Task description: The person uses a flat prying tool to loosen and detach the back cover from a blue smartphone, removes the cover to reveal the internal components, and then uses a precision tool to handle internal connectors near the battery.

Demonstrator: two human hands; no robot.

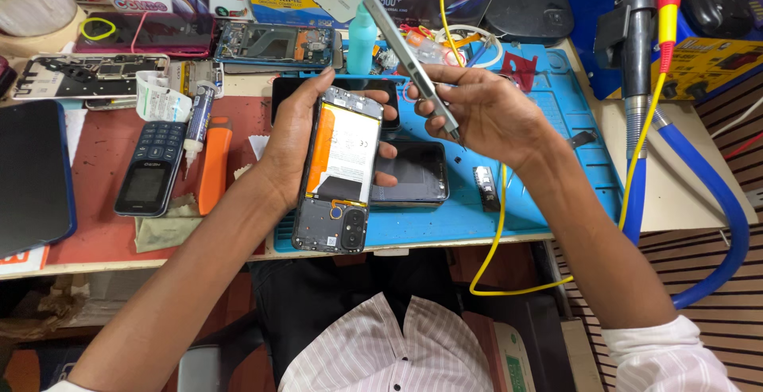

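Note:
My left hand [290,141] grips an opened smartphone [338,173] with its back cover off, so the white battery and the dark camera board show. My right hand [485,110] holds a slim grey electric screwdriver [409,62]; its tip points down near my palm and its body slants up to the left. Both hands hover above a blue repair mat [548,193]. A dark phone back panel [413,171] lies on the mat just under the held phone.
On the red mat at left lie a keypad phone [147,168], an orange tool [213,165], a glue syringe [195,122] and a black tablet [32,173]. Opened phone frames [274,44] and boxes sit at the back. A yellow cable [501,233] and a blue hose [715,201] run at right.

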